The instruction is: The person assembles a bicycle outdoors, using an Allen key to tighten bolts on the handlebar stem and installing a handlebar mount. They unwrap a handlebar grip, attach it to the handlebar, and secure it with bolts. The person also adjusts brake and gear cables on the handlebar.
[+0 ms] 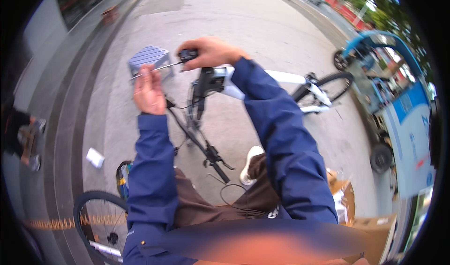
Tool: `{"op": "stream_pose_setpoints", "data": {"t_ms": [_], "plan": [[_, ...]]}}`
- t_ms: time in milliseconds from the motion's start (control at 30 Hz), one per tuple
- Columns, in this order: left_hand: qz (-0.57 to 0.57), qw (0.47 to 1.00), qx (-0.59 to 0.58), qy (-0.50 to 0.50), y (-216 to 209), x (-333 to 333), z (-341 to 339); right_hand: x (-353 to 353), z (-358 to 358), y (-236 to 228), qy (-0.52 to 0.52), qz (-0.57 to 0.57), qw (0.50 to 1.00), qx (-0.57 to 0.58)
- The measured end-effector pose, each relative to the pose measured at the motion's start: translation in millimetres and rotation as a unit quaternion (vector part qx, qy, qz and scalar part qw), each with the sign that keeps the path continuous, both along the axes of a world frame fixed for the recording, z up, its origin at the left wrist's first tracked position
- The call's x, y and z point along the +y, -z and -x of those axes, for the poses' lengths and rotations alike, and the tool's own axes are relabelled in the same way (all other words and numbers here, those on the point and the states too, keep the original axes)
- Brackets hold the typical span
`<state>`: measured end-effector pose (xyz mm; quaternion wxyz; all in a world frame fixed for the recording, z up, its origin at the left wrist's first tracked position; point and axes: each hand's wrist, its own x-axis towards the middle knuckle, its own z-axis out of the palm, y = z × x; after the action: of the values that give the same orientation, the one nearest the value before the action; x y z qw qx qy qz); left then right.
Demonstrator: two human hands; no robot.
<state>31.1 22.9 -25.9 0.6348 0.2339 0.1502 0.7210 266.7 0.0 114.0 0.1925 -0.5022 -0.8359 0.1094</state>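
The right hand [208, 53] grips the black handle of a thin-shafted tool [170, 66] near 11 o'clock. The left hand [150, 94] closes its fingertips on the shaft. A bicycle's rear wheel [349, 84] lies at 2 o'clock.

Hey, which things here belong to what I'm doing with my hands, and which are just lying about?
Likely part of it:
Dark object, in your right hand
Thin metal rod, from it to your left hand
White-framed bicycle, close by
Loose wheel, perhaps

Probably just around:
Purple-grey stool
White item on the ground
Orange coiled hose
Cardboard box
Blue three-wheeler
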Motion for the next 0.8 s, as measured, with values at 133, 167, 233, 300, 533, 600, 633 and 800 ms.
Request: {"op": "stream_pose_setpoints", "data": {"t_ms": [133, 167, 233, 300, 533, 600, 633, 800], "plan": [[0.001, 0.999, 0.031, -0.019, -2.5, -1.4, 2.3, -4.3, 2.2, -5.1, -0.006, 0.015, 1.0, 0.022], [0.001, 0.999, 0.035, -0.014, -2.9, -2.4, 1.8, -5.1, 3.1, -6.1, 0.003, 0.024, 1.0, 0.02], [0.002, 0.999, 0.041, -0.018, -3.9, -3.8, 2.7, -5.1, 4.5, -7.4, 0.005, 0.028, 0.999, 0.015], [0.0, 0.999, 0.046, -0.02, -4.4, -4.0, 3.6, -4.1, 4.4, -7.0, 0.0, 0.024, 1.0, 0.018], [0.0, 0.999, 0.04, -0.021, -5.2, -4.2, 6.0, -2.2, 3.5, -4.2, -0.001, 0.025, 1.0, 0.018], [-0.002, 0.999, 0.038, -0.022, -6.5, -5.4, 5.9, -2.0, 2.9, -3.9, -0.003, 0.022, 1.0, 0.021], [0.006, 0.999, 0.04, -0.029, -7.5, -6.1, 6.0, -1.6, 2.5, -3.3, -0.003, 0.018, 1.0, 0.016], [-0.02, 0.998, 0.031, -0.047, -15.9, -10.0, 2.2, 4.6, -1.2, 2.5, -0.016, 0.022, 0.999, 0.038]]}}
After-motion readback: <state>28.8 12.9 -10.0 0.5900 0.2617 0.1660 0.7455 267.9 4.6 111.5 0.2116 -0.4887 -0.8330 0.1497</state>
